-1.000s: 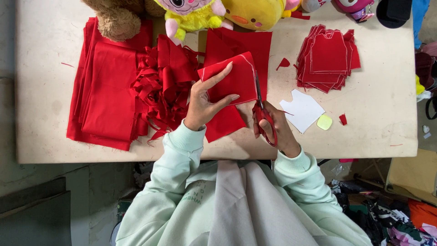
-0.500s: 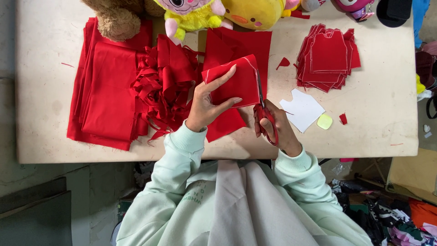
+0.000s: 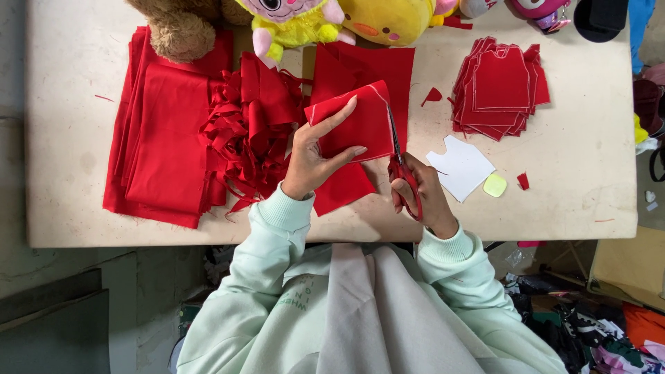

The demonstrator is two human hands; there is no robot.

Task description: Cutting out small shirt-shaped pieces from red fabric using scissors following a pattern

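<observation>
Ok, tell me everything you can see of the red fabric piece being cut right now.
The red fabric piece looks like thin woven cloth, roughly square, with pale chalk lines along its top and right edges. The left hand holds it lifted above more red cloth, thumb on its face. The scissors, red-handled and in the right hand, meet its right edge along the chalk line.

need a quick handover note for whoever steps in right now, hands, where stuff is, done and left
Left hand: pinching the red fabric piece, lifted over the table.
Right hand: grip on red-handled scissors, blades at the piece's right edge along a chalk line.
Places: folded red cloth far left, offcut strips beside it, cut pieces stacked upper right, white paper template by the right hand.
Done: a stack cut.
Left: this piece's cut unfinished.
</observation>
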